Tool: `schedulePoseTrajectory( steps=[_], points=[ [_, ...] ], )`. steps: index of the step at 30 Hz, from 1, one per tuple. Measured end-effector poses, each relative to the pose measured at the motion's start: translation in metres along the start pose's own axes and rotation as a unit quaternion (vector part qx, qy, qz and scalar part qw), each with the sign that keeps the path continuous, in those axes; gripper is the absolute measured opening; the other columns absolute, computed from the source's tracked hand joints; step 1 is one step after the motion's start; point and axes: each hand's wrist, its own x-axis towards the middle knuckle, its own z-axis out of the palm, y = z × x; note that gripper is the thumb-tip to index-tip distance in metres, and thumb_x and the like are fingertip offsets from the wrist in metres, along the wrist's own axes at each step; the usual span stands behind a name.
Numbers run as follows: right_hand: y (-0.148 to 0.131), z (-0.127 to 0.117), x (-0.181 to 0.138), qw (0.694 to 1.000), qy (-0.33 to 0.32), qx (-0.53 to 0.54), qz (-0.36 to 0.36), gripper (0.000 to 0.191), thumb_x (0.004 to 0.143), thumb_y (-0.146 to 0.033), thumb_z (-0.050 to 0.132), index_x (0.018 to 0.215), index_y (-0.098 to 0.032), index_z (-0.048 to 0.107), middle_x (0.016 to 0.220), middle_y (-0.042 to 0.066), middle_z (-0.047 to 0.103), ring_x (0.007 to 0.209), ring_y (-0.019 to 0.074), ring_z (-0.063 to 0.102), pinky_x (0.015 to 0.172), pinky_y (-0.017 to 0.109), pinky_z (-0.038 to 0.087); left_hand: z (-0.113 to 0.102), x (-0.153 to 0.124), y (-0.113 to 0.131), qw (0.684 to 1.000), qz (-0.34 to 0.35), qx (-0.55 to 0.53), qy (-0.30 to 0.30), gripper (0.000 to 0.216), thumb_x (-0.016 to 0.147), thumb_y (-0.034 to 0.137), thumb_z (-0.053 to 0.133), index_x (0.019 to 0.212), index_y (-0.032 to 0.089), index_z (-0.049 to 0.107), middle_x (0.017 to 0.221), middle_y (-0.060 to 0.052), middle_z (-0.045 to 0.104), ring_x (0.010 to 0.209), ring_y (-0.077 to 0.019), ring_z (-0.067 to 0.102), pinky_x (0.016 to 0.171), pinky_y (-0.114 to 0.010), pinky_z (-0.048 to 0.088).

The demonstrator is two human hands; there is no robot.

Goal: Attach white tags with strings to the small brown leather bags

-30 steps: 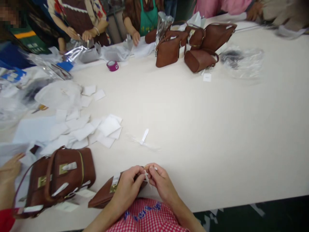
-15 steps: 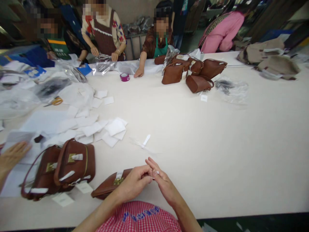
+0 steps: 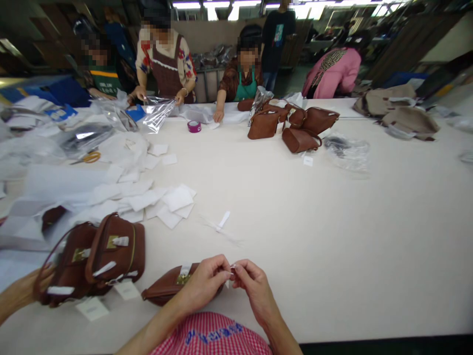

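Note:
My left hand [image 3: 205, 282] and my right hand [image 3: 254, 285] meet fingertip to fingertip at the table's near edge. Both pinch a small white strip [image 3: 232, 268] between them. A flat brown leather wallet [image 3: 167, 290] with a brass clasp lies under my left hand, touching it. A white serrated strip [image 3: 223, 219] on clear plastic lies on the table a little beyond my hands.
Two brown handbags [image 3: 96, 254] stand at the near left, with a co-worker's arm [image 3: 16, 294] beside them. White paper squares [image 3: 148, 197] are scattered at the left. More brown bags [image 3: 291, 125], a tape roll [image 3: 194, 126] and several people are at the far side.
The camera tilted up, showing more of the room. My right hand's fingers, spread half a second ago, have closed into a pinch against my left hand's fingers.

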Motion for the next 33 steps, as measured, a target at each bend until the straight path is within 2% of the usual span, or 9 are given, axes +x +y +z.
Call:
schedulePoseTrajectory(
  steps=[4,9,19,25,33],
  points=[
    [-0.0033,0.0031,-0.0012,0.999,0.015,-0.033,-0.023,0.04,0.073,-0.057,0.071,0.072,-0.017,0.065,0.066,-0.001,0.062,0.064,0.0117,0.053,0.06,0.024,0.044,0.0017,-0.0017,-0.0034,0.999,0.005,0.015,0.029,0.013,0.08,0.028,0.053,0.075,0.017,0.057,0.067,0.004,0.051,0.065,-0.0122,0.045,0.062,-0.025,0.034],
    [0.0006,0.0043,-0.0023,1.0,-0.017,-0.011,-0.007,0.039,0.075,-0.056,0.069,0.075,-0.017,0.064,0.07,0.001,0.063,0.064,0.0124,0.054,0.061,0.026,0.045,0.0022,-0.0029,-0.0032,0.993,0.068,0.052,0.083,0.012,0.08,0.025,0.051,0.071,0.018,0.055,0.076,0.0,0.054,0.074,-0.0149,0.051,0.069,-0.028,0.037],
    [0.0021,0.0056,-0.0013,0.999,-0.033,-0.041,-0.002,0.044,0.078,-0.06,0.064,0.074,-0.017,0.06,0.064,-0.001,0.059,0.061,0.0124,0.053,0.062,0.027,0.044,0.0013,-0.0069,0.0037,0.989,0.064,0.113,0.064,0.021,0.088,0.026,0.042,0.07,0.019,0.051,0.077,-0.002,0.052,0.077,-0.016,0.05,0.073,-0.029,0.037],
    [-0.001,0.0059,-0.001,0.997,-0.049,-0.058,-0.004,0.045,0.078,-0.062,0.063,0.072,-0.017,0.058,0.063,-0.001,0.058,0.061,0.0131,0.055,0.063,0.028,0.046,0.0019,-0.0049,0.0018,0.985,0.057,0.146,0.074,0.022,0.087,0.026,0.041,0.068,0.019,0.047,0.075,-0.002,0.05,0.075,-0.0164,0.049,0.07,-0.03,0.036],
    [0.0006,0.0032,-0.0019,0.997,-0.063,-0.045,0.003,0.045,0.078,-0.062,0.063,0.072,-0.018,0.058,0.064,-0.001,0.057,0.062,0.0136,0.055,0.065,0.029,0.047,0.0019,-0.0069,0.0045,0.984,0.053,0.164,0.046,0.023,0.088,0.027,0.039,0.068,0.019,0.047,0.077,-0.003,0.05,0.077,-0.0169,0.049,0.072,-0.03,0.036]
  ],
)
